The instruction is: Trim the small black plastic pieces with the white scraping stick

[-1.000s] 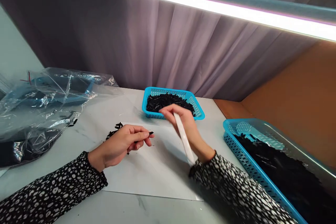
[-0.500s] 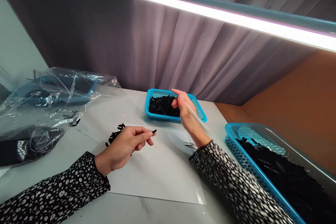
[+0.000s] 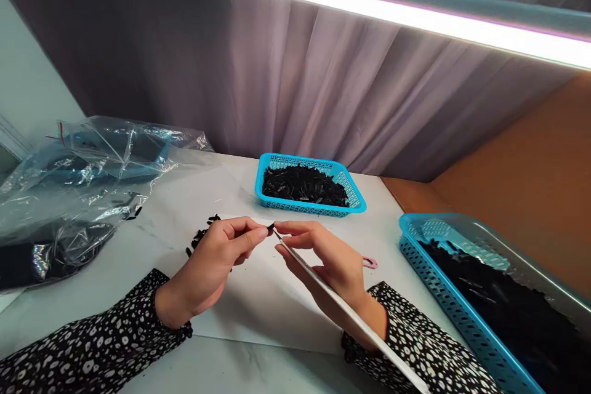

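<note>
Between the thumb and fingertips of my left hand [image 3: 219, 265] is a small black strip [image 3: 270, 228], its tip sticking out to the right. My right hand [image 3: 330, 265] grips a long, slim white tool with a thin pointed end [image 3: 344, 308] the way one holds a pen. That pointed end meets or nearly meets the black strip; contact is too small to tell. Under both hands lies a white sheet [image 3: 272, 314]. A small heap of black pieces [image 3: 198, 237] shows partly behind my left hand.
A blue basket [image 3: 300, 206] of black pieces stands at the back. Another larger blue basket [image 3: 462, 295] of black pieces is at right. Clear plastic bags [image 3: 111, 166] cover the left side. A pink loop handle [image 3: 370, 263] peeks out beside my right hand. A lamp tube [image 3: 392, 12] hangs above.
My right hand has come down and toward me from over the back basket, bringing the white tool's pointed end to the black strip. My left hand has stayed nearly still.
</note>
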A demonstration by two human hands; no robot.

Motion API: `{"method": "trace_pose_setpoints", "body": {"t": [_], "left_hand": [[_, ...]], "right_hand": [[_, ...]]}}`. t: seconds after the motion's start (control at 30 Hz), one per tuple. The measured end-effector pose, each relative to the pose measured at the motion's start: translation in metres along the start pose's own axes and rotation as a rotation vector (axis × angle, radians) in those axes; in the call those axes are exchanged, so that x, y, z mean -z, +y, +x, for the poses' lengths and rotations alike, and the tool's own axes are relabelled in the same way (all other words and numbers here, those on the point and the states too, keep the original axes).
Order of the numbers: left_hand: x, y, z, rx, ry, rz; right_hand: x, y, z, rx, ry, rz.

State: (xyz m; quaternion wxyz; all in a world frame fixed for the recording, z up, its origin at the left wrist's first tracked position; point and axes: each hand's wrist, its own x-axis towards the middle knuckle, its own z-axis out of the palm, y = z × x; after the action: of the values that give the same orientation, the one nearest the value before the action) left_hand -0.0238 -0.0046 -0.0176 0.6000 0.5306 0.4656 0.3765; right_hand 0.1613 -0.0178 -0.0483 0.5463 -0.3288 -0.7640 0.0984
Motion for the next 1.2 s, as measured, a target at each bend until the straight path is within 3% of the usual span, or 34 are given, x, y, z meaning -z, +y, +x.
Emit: {"method": "trace_pose_setpoints", "body": {"t": [0.4, 0.57, 0.83, 1.07, 1.2], "left_hand": [[-0.001, 0.004, -0.004, -0.076, -0.027, 0.023], [-0.001, 0.004, -0.003, -0.096, -0.031, 0.033], [-0.001, -0.001, -0.002, -0.130, -0.023, 0.103], [-0.002, 0.003, -0.003, -0.050, -0.034, 0.036], [-0.003, 0.008, -0.005, -0.040, -0.021, 0.029]], "right_hand": [[0.000, -0.008, -0.004, -0.173, 0.004, 0.067], [0.000, -0.005, -0.001, -0.050, -0.013, -0.012], [-0.003, -0.003, -0.001, 0.394, -0.129, -0.386], [0.000, 0.000, -0.001, 0.423, -0.035, -0.420], [0.007, 0.005, 0.003, 0.342, 0.081, -0.353]]}}
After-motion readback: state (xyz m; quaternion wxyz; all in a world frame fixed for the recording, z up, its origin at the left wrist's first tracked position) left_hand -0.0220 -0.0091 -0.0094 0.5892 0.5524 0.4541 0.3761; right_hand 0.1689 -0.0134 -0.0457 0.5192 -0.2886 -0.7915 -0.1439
